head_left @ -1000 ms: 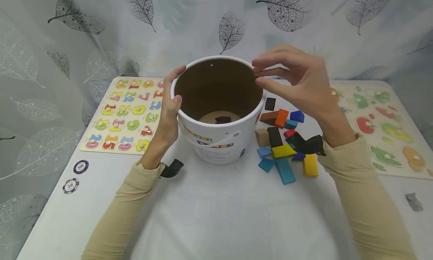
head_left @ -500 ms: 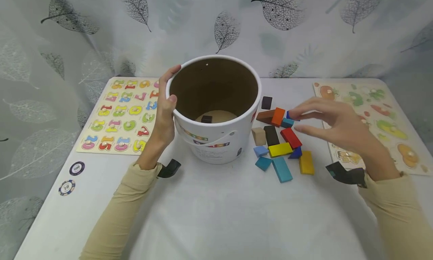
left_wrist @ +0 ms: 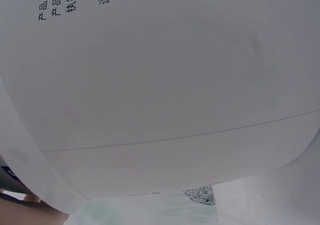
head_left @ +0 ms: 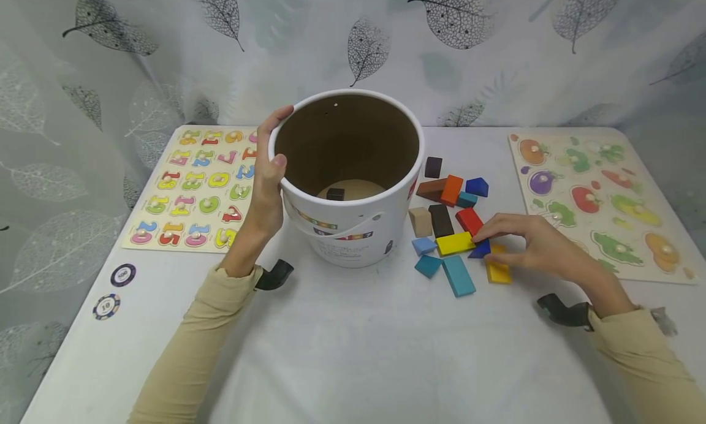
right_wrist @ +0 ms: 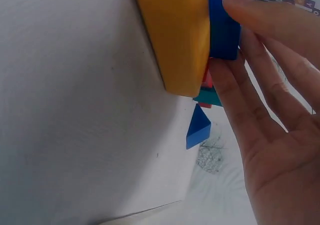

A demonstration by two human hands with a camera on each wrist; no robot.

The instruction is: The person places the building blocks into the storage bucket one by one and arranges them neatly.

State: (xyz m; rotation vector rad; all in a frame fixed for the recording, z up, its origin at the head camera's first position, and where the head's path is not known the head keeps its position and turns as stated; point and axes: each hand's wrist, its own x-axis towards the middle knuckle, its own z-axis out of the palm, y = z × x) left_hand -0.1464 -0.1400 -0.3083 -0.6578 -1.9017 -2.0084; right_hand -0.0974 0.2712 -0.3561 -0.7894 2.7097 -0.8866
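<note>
My left hand (head_left: 267, 194) grips the rim of a white bucket (head_left: 353, 228) on its left side, thumb at the lip. The bucket stands upright, its thin handle hanging across the front; a dark block (head_left: 335, 194) lies on its floor. In the left wrist view the printed bucket wall (left_wrist: 160, 85) fills most of the picture. My right hand (head_left: 532, 246) is low over the loose blocks, thumb and fingers around a blue triangular block (head_left: 480, 249). In the right wrist view the thumb overlaps this blue block (right_wrist: 223, 30), beside a yellow block (right_wrist: 177, 40).
Several coloured blocks lie right of the bucket, among them a red block (head_left: 469, 219), a teal block (head_left: 459, 276) and an orange block (head_left: 451, 190). A number puzzle board (head_left: 165, 198) is at left, a vegetable puzzle board (head_left: 601, 228) at right. Two poker chips (head_left: 122, 275) lie front left.
My right hand has moved from the bucket's right rim out to the right, then down onto the blocks. The dark block inside the bucket has shifted left. My left hand keeps its hold.
</note>
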